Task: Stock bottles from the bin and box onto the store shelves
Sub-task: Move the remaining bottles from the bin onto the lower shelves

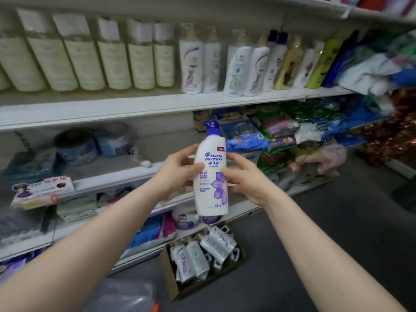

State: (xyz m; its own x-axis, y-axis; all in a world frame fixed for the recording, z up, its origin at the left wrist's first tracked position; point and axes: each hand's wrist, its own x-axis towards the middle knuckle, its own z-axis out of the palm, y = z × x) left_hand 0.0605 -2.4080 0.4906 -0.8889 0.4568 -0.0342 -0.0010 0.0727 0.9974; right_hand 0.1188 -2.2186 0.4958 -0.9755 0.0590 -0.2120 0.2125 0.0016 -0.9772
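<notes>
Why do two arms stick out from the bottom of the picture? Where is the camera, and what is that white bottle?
The camera sits on a person's head and looks forward and down, so you see just what that person sees. The two arms are the person's own. The left hand and the right hand together hold a white shampoo bottle upright in front of shop shelves. It has a blue pump top and a purple flower on it. On the upper shelf stand rows of other bottles. Down on the floor, a cardboard box holds more white bottles lying down, probably waiting for their turn to go on the shelves.
</notes>
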